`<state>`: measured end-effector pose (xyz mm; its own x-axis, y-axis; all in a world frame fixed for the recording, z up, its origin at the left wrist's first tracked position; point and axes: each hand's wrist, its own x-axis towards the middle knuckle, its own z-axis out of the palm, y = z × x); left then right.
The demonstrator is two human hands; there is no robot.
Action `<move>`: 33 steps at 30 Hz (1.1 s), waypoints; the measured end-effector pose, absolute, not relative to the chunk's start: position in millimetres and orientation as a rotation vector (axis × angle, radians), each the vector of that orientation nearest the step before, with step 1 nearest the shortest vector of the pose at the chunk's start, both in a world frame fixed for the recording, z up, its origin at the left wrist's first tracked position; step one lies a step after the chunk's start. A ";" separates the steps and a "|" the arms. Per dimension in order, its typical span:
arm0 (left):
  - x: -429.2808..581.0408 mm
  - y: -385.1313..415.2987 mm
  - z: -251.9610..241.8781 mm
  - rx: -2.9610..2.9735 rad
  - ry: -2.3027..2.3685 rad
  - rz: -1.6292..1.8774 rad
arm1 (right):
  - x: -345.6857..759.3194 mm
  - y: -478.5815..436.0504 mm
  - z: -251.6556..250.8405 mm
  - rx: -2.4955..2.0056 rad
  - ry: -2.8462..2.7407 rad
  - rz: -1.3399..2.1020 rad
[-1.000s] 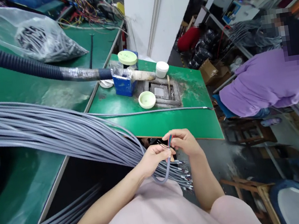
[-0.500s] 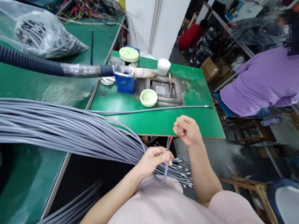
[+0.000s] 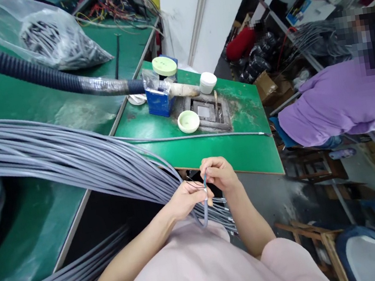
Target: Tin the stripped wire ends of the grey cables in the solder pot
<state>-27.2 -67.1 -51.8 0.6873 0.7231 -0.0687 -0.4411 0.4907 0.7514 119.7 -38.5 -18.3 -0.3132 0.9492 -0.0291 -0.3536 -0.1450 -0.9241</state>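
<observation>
My left hand (image 3: 189, 199) pinches a grey cable (image 3: 205, 212) close to its stripped end, and the cable loops down in front of my shirt. Thin coloured wires (image 3: 205, 179) come out of that end, a blue-green one among them, with dark strands to the left. My right hand (image 3: 219, 173) is closed on the tips of the coloured wires, just above and right of my left hand. A thick bundle of grey cables (image 3: 106, 156) runs in from the left, and its stripped ends hang behind my hands.
On the green table (image 3: 245, 155) lies a single grey cable (image 3: 207, 135). Behind it are a pale green lid (image 3: 188, 121), a white tub (image 3: 208, 82), a solder-stained recess (image 3: 206, 111) and a black hose (image 3: 43, 81) by a blue box (image 3: 159, 101). A person in purple (image 3: 335, 101) sits at right.
My right hand has come down and left from above the table edge to the wires at my left hand. My left hand keeps its hold on the cable.
</observation>
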 end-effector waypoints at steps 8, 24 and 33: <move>-24.7 -57.5 -45.5 0.766 0.586 0.841 | 130.5 -43.6 -25.3 -1.071 -0.958 1.388; -2.9 -59.0 -53.4 0.920 0.665 0.929 | 136.1 -66.7 12.9 -1.374 -1.551 0.693; -1.5 -57.3 -52.2 0.930 0.709 0.935 | 138.6 -64.5 5.6 -1.411 -1.524 0.585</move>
